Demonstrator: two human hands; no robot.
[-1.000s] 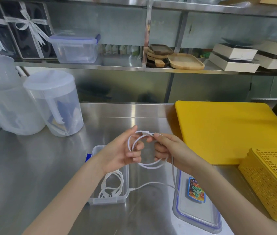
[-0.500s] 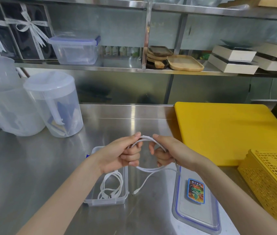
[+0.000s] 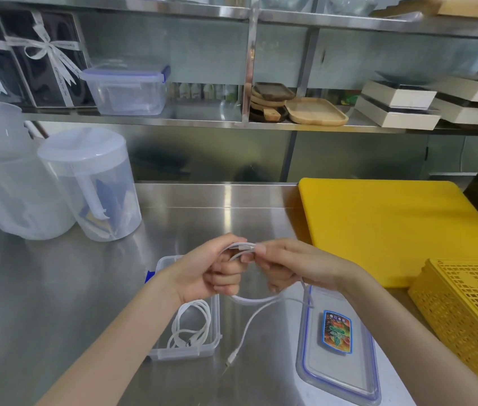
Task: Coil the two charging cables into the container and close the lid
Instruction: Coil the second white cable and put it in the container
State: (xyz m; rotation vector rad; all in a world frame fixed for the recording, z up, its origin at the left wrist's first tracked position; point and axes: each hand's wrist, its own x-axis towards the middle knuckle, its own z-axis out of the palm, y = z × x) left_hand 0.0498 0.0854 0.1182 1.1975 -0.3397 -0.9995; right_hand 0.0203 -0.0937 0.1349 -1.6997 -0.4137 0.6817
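Fingers of left hand [image 3: 205, 273] and right hand [image 3: 293, 265] curled around white cable [image 3: 257, 300]

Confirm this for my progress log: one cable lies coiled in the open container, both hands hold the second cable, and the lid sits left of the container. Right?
Not quite. The head view shows the lid lying right of the container, not left. The rest holds.

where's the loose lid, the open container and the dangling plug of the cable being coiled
lid [image 3: 346, 376], head view, on its bare clear panel below the sticker
container [image 3: 213, 345], head view, on its right wall near the front corner
cable plug [image 3: 231, 359], head view, on the connector at the hanging free end
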